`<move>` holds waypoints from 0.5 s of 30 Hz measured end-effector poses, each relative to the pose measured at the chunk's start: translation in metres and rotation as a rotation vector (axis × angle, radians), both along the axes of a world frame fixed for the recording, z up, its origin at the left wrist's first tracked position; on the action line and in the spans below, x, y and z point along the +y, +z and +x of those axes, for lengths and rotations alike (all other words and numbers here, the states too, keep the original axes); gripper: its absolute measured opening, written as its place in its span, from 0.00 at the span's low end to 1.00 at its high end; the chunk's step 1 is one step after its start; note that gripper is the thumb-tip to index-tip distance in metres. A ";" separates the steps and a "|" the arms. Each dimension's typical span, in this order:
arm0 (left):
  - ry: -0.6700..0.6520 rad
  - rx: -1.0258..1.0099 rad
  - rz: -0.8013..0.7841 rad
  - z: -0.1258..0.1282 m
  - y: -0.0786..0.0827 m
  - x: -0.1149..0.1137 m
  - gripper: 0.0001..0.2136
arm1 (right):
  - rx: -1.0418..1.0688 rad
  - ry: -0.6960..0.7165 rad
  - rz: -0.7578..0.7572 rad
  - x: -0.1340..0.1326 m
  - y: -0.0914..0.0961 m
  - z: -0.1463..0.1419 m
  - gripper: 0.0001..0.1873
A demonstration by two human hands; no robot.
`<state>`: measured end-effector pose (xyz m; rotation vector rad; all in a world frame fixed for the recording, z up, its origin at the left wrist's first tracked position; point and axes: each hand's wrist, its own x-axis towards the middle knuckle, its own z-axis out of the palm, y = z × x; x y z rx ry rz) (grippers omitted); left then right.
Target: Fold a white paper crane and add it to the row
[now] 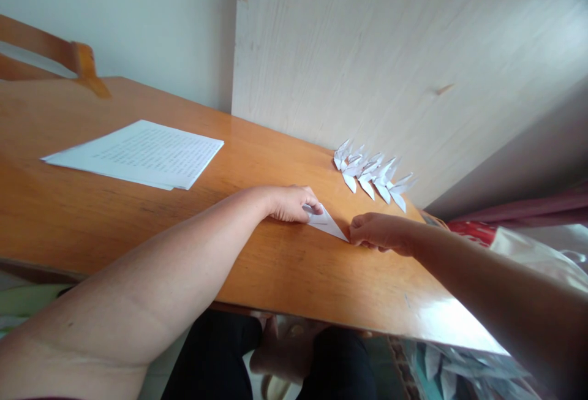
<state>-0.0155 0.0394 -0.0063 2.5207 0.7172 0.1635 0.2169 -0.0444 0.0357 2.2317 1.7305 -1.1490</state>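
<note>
White folded paper on bench, frame centre | my left fingers bent over left end | my right fingers curled at right tip | pinching: I cannot tell

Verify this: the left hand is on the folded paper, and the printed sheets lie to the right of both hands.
Wrong side: the head view shows the printed sheets lying left of both the left hand and the right hand. The left hand is indeed on the folded paper.
</note>
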 end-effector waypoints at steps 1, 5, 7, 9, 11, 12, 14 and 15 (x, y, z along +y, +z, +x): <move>0.003 0.002 0.004 0.000 0.000 0.000 0.24 | 0.013 0.001 0.006 0.000 0.000 0.002 0.05; -0.001 -0.006 0.036 -0.001 0.000 -0.002 0.23 | 0.087 0.011 0.059 -0.005 -0.006 0.010 0.03; -0.023 -0.010 0.068 -0.001 0.001 -0.003 0.23 | 0.111 0.017 0.126 -0.012 -0.013 0.013 0.02; -0.033 -0.008 0.093 -0.001 0.002 -0.005 0.23 | 0.073 0.047 0.322 -0.023 -0.020 0.014 0.07; -0.027 -0.001 0.108 -0.001 0.005 -0.008 0.23 | -0.007 0.171 0.473 -0.037 -0.025 0.010 0.16; -0.023 0.003 0.114 -0.002 0.006 -0.009 0.23 | -0.038 0.255 0.517 -0.045 -0.027 0.007 0.19; -0.016 0.005 0.127 -0.002 0.007 -0.011 0.22 | -0.136 0.380 0.564 -0.059 -0.027 -0.002 0.20; -0.011 0.002 0.133 -0.001 0.008 -0.012 0.21 | -0.214 0.400 0.575 -0.065 -0.026 -0.007 0.20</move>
